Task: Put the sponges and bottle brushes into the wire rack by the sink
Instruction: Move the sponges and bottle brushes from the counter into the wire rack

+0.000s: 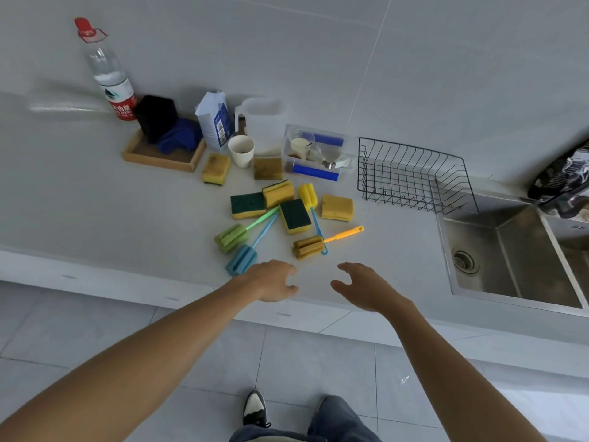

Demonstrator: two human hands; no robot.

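Several yellow sponges lie in a heap on the grey counter, among them a green-topped sponge (295, 215), another green-topped one (248, 205) and a plain yellow sponge (337, 208). Among them lie bottle brushes: a green one (231, 238), a blue one (242, 260), a yellow-headed one (308, 195) and an orange-handled one (308, 247). The black wire rack (411, 177) stands empty to the right, beside the sink (510, 250). My left hand (273, 280) and my right hand (366, 287) hover open near the counter's front edge, holding nothing.
Behind the heap stand a water bottle (110, 74), a wooden tray (162, 154) with a blue cloth, a carton (215, 122), a paper cup (241, 150), a clear jug (264, 122) and a clear box (318, 154). A dark object (564, 177) sits at the far right.
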